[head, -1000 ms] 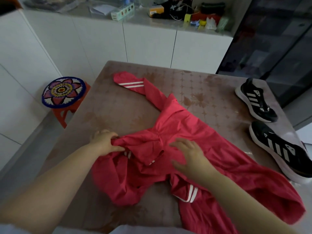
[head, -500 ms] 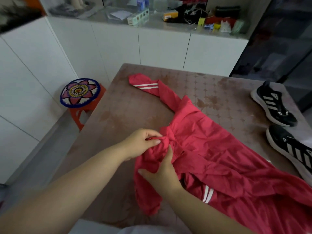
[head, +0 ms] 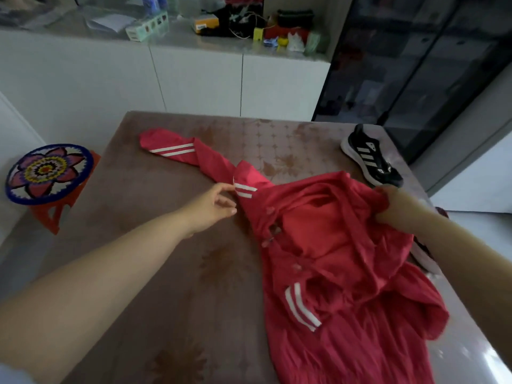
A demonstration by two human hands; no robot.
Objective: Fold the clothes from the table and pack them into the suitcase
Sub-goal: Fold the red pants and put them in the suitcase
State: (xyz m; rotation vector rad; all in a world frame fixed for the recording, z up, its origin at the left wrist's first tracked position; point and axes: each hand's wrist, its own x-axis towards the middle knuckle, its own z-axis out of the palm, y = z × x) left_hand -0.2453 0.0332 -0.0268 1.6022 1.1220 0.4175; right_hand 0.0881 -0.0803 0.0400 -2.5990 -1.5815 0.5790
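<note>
A red jacket (head: 329,245) with white stripes lies spread over the brown table (head: 171,261). One sleeve stretches toward the table's far left corner. My left hand (head: 213,206) pinches the jacket's left edge beside a pair of white stripes. My right hand (head: 393,203) grips bunched red fabric at the jacket's right shoulder, holding it a little off the table. The jacket's collar and inner lining show between my two hands. No suitcase is in view.
A black sneaker (head: 371,159) with white stripes stands at the table's far right; a second one is mostly hidden behind my right forearm. A stool with a flower-patterned cushion (head: 48,173) stands left of the table. White cabinets (head: 194,79) with a cluttered counter run behind.
My hands have moved apart from the bunched middle of the jacket, pulling its top edge wide. My right hand went far right with fabric. The view shifted left.
</note>
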